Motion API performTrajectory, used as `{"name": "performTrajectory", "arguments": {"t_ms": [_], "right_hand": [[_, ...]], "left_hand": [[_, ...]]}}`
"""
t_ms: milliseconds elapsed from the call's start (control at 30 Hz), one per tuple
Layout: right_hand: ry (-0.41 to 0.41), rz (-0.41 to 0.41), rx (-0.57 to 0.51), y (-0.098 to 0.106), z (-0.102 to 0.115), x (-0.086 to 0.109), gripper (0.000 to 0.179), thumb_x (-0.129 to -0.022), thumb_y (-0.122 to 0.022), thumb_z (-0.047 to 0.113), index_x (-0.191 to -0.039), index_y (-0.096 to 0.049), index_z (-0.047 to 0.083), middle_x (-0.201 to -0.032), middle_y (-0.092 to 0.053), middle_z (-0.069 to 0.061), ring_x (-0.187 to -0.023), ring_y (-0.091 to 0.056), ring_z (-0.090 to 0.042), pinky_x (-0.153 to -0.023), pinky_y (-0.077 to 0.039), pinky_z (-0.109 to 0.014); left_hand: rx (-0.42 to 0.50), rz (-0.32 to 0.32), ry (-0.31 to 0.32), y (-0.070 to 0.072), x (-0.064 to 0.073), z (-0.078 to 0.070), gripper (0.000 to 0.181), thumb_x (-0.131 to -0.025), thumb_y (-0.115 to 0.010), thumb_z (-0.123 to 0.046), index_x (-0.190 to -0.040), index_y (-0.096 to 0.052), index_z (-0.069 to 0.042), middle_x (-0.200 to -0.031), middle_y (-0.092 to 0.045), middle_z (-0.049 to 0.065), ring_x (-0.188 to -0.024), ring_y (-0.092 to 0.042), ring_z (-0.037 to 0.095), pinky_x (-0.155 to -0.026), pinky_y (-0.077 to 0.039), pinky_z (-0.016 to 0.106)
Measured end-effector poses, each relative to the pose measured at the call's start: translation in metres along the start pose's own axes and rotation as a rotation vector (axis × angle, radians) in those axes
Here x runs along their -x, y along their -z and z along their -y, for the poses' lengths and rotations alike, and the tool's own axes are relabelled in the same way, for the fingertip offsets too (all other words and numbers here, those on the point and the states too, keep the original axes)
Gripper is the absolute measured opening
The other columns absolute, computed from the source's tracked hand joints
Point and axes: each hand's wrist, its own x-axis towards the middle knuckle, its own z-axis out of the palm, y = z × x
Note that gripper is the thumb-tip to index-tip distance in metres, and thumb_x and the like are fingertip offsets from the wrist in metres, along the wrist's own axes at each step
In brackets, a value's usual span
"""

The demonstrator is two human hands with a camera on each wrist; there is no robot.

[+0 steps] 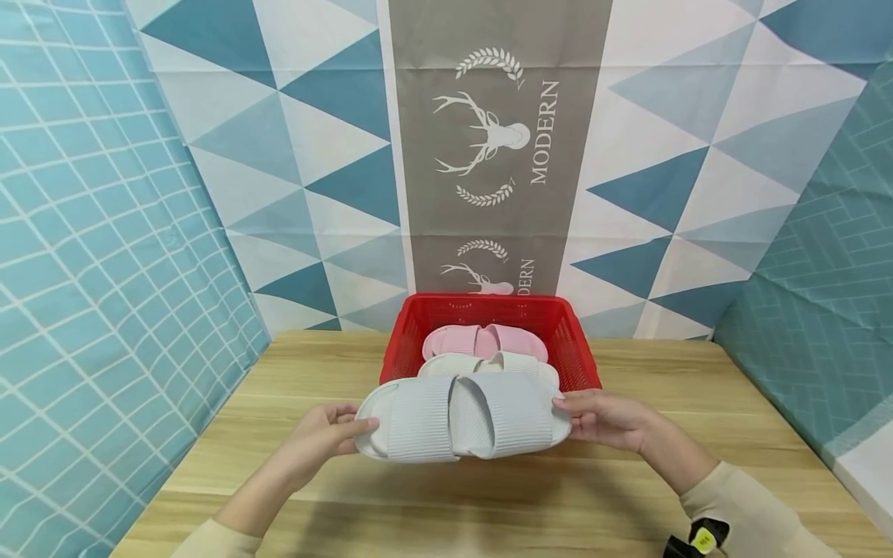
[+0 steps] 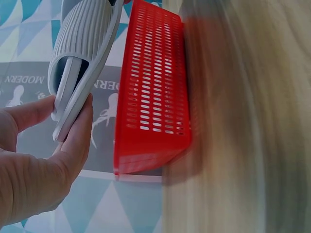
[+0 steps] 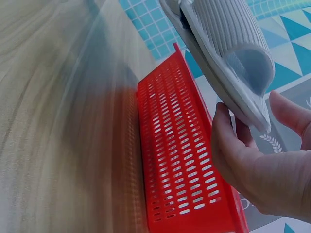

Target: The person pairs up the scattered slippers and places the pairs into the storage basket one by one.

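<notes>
A pair of light grey slippers (image 1: pixel 505 415) with ribbed straps is held up, one tucked into the other, in front of a red basket (image 1: pixel 584 360). My left hand (image 1: pixel 324 438) pinches their left end, thumb on the near side and fingers behind, as the left wrist view shows with the hand (image 2: pixel 43 160) by the slippers (image 2: pixel 82 36). At the opposite end my right hand (image 1: pixel 607 420) grips them between thumb and fingers. In the basket lie pink slippers (image 1: pixel 456 341) at the back and cream slippers (image 1: pixel 446 364) before them, partly hidden by the grey pair.
The basket, with slotted walls, stands on a wood-grain table (image 1: pixel 335 364) near its back edge. A patterned cloth (image 1: pixel 335 155) hangs behind it, and a blue tiled-pattern cloth (image 1: pixel 91 232) hangs on the left. Something white (image 1: pixel 868 473) borders the table at right.
</notes>
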Motion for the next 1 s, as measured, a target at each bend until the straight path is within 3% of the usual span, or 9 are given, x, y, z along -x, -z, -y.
{"name": "performTrajectory", "arguments": {"t_ms": [200,467,733,1000], "right_hand": [[-0.001,-0.056,-0.009,0.001,0.008,0.001,0.019,-0.099,-0.049,0.021,-0.116,-0.055,0.017,-0.11,-0.064,0.005,-0.102,-0.065,-0.012,-0.094,-0.055,-0.028],[-0.024,-0.15,-0.062,-0.004,0.021,-0.003,0.021,-0.099,-0.05,0.02,-0.118,-0.052,0.016,-0.112,-0.061,0.003,-0.105,-0.061,-0.016,-0.093,-0.056,-0.028],[-0.058,-0.248,-0.103,-0.006,0.03,-0.011,0.044,-0.096,-0.055,0.02,-0.134,-0.034,0.011,-0.113,-0.058,0.001,-0.106,-0.06,-0.019,-0.093,-0.056,-0.03],[-0.045,-0.251,-0.137,-0.004,0.035,-0.019,0.043,-0.096,-0.054,0.018,-0.133,-0.034,0.011,-0.111,-0.06,0.001,-0.102,-0.06,-0.018,-0.089,-0.058,-0.029]], "left_hand": [[-0.022,-0.02,-0.005,-0.003,-0.008,-0.012,0.047,-0.091,-0.064,-0.023,-0.121,-0.054,0.012,-0.103,-0.068,0.008,-0.089,-0.066,0.013,-0.085,-0.059,0.03],[0.013,-0.045,0.016,-0.002,-0.02,-0.018,0.052,-0.091,-0.063,-0.023,-0.127,-0.048,0.011,-0.11,-0.064,0.011,-0.09,-0.065,0.011,-0.084,-0.059,0.028],[0.027,-0.039,0.047,0.004,-0.032,-0.02,0.058,-0.091,-0.064,-0.026,-0.133,-0.045,0.009,-0.119,-0.06,0.013,-0.093,-0.064,0.011,-0.091,-0.057,0.032],[0.06,-0.033,0.064,0.007,-0.04,-0.021,0.065,-0.09,-0.066,-0.027,-0.138,-0.037,0.007,-0.133,-0.049,0.019,-0.098,-0.062,0.012,-0.094,-0.055,0.031]]}}
